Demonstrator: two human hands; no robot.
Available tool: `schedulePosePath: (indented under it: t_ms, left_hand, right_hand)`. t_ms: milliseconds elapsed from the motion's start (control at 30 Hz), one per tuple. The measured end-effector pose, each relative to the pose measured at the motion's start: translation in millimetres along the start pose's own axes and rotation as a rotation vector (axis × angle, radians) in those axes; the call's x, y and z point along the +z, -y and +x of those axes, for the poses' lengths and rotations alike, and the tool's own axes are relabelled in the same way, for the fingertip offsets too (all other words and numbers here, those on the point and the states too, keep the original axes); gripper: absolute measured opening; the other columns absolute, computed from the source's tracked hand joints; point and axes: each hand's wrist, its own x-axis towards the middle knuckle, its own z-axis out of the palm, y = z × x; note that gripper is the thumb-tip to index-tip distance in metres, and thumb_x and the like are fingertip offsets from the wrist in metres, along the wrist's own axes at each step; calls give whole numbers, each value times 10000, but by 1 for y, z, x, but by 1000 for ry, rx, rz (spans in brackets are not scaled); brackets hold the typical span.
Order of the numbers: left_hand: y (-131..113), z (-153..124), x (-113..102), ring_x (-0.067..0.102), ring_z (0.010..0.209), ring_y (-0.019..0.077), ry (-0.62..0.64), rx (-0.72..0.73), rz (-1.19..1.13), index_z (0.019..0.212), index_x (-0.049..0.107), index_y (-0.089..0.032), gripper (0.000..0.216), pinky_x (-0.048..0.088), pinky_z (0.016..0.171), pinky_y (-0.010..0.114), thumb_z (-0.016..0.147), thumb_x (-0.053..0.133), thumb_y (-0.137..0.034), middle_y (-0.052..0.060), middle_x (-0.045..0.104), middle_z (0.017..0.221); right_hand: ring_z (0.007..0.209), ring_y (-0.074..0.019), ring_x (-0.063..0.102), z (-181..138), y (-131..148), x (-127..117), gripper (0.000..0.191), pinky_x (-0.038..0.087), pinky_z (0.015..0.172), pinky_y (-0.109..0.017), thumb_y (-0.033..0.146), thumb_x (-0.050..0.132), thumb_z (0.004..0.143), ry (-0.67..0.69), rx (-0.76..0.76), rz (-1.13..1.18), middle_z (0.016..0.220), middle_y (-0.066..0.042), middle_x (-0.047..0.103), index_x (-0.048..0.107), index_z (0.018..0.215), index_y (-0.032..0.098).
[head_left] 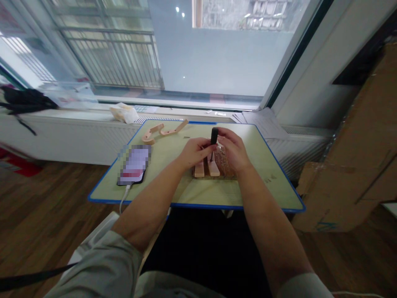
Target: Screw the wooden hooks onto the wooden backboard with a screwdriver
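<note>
A screwdriver (pixel 214 135) with a black handle stands nearly upright at the middle of the table, its thin shaft pointing down at a light wooden piece (pixel 213 169). My right hand (pixel 234 148) has its fingers closed at the handle from the right. From the left, my left hand (pixel 196 154) pinches just below the handle, around the top of the shaft. A second wooden strip (pixel 199 169) lies to the left of the first. Under and beside them is a brown piece in shiny clear wrapping (pixel 221 157), partly covered by my right hand. The screwdriver's tip is too small to make out.
Curved wooden parts (pixel 161 130) lie at the table's back left. A phone (pixel 135 165) with a white cable (pixel 125 194) lies on the left of the blue-edged table (pixel 263 190). Papers (pixel 263 122) and a crumpled bag (pixel 124 112) are by the window; cardboard boxes (pixel 350 165) stand right.
</note>
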Motion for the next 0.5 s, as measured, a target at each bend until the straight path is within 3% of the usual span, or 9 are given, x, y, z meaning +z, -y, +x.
schedulePosePath:
  t_ms: [367, 500]
  left_hand:
    - [0, 1, 0, 519, 623, 124, 37, 59, 38, 778, 692, -123, 346, 401, 615, 244, 843, 489, -395, 8, 603, 654]
    - [3, 1, 3, 484, 562, 107, -48, 39, 57, 764, 689, -113, 322, 367, 553, 231, 790, 582, -415, -7, 578, 597]
  right_hand:
    - [926, -180, 621, -3, 5, 1, 338, 520, 829, -369, 421, 670, 755, 25, 75, 103, 1054, 0, 696, 680, 1062, 279]
    - [793, -139, 585, -2, 5, 2, 329, 508, 768, -316, 378, 739, 686, 1, 37, 87, 939, 24, 666, 654, 987, 277]
